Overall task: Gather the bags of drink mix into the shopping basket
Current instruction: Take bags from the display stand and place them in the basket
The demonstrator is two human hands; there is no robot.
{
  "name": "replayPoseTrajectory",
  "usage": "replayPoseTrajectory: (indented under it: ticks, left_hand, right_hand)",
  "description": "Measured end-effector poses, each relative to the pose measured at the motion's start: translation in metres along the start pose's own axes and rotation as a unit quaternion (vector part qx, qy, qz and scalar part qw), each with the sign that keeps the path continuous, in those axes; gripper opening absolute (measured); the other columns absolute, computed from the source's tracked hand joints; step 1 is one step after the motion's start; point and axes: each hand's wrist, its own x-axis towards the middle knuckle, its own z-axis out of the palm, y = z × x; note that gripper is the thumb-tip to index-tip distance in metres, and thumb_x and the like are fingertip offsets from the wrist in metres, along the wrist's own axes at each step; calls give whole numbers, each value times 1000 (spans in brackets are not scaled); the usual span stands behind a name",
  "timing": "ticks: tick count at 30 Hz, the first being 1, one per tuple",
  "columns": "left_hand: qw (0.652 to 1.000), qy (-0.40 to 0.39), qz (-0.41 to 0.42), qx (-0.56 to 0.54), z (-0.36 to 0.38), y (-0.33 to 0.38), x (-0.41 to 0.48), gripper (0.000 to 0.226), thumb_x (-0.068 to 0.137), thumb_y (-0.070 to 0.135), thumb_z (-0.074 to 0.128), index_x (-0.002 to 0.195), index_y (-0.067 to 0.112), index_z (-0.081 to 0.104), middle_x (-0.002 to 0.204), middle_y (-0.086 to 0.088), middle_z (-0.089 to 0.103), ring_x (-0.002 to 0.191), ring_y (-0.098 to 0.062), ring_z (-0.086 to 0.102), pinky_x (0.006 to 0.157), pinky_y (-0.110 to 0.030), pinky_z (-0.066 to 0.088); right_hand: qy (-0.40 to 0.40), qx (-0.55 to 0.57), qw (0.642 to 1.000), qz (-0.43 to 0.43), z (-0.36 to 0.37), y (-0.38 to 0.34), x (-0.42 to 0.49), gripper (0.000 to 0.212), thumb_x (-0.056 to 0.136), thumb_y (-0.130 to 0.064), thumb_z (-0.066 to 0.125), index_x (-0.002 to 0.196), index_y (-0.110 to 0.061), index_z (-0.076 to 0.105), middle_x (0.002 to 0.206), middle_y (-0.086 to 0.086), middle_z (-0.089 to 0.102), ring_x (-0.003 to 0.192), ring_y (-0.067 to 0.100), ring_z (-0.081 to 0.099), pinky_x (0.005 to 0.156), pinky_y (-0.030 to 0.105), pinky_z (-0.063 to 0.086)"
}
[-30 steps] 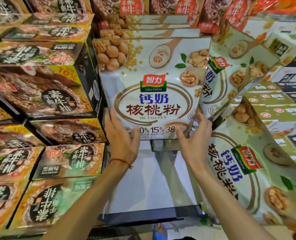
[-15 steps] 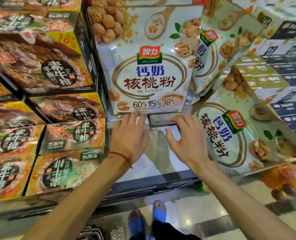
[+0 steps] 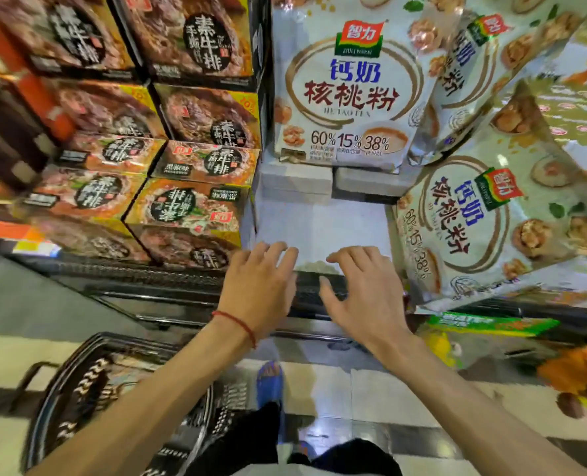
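while the drink mix bag [image 3: 343, 94] stands upright above, left hand [image 3: 261, 290] and right hand [image 3: 362, 298] are spread, empty.

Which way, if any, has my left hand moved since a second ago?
Yes. The left hand has dropped from the bottom edge of the upright walnut powder bag down to the shelf's front edge, holding nothing.

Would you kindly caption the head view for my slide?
Open left hand and right hand at the shelf edge below an upright drink mix bag; shopping basket at lower left.
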Motion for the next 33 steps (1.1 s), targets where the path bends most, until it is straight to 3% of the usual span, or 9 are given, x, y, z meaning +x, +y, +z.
replayPoseTrajectory:
  ticks: [7, 11, 18, 23, 30, 33]
  left_hand:
    - [992, -82, -90, 25, -1, 15, -133, 34, 92, 36, 46, 117, 20, 62, 115, -2, 64, 106, -28, 59, 84, -42, 45]
    - [981, -108, -156, 43, -13, 4, -202, 32, 97, 39, 46, 122, 22, 57, 123, 0, 60, 111, -26, 55, 91, -42, 44]
    - [964, -130, -222, 63, -35, -32, -296, 32, 97, 40, 49, 118, 21, 64, 118, -4, 66, 108, -28, 61, 94, -45, 44]
    - [962, -144, -224, 56, -42, -87, -361, 36, 96, 39, 53, 123, 19, 63, 123, -7, 65, 117, -31, 59, 104, -49, 43]
    - [968, -174, -178, 43, -48, -181, -441, 39, 93, 37, 53, 127, 21, 60, 128, -5, 61, 117, -29, 57, 95, -46, 46]
    - [971, -186, -147, 37, -48, -209, -460, 31, 93, 35, 56, 120, 20, 61, 118, -3, 63, 106, -27, 58, 86, -43, 46]
  right_hand:
    - [-63, 24, 996, -56, 14, -46, -77, 30, 87, -40, 63, 103, -16, 72, 102, 1, 68, 99, 27, 60, 82, 41, 47]
    - [-84, 55, 990, -101, 22, -84, -105, 27, 89, -40, 62, 100, -17, 71, 100, -2, 67, 98, 25, 59, 81, 39, 47]
    - [-98, 104, 983, -118, 40, -175, -136, 27, 87, -36, 69, 106, -17, 71, 101, -1, 69, 97, 24, 61, 80, 38, 49]
    - [-124, 110, 978, -123, 63, -258, -167, 29, 88, -39, 67, 108, -18, 70, 103, 0, 68, 99, 24, 60, 80, 39, 50]
    - [-142, 76, 985, -63, 96, -373, -221, 26, 85, -37, 66, 101, -17, 72, 97, 0, 69, 96, 26, 62, 78, 38, 47]
    - [-160, 74, 984, -22, 105, -404, -235, 26, 87, -36, 64, 100, -16, 72, 98, 0, 69, 96, 26, 61, 78, 39, 50]
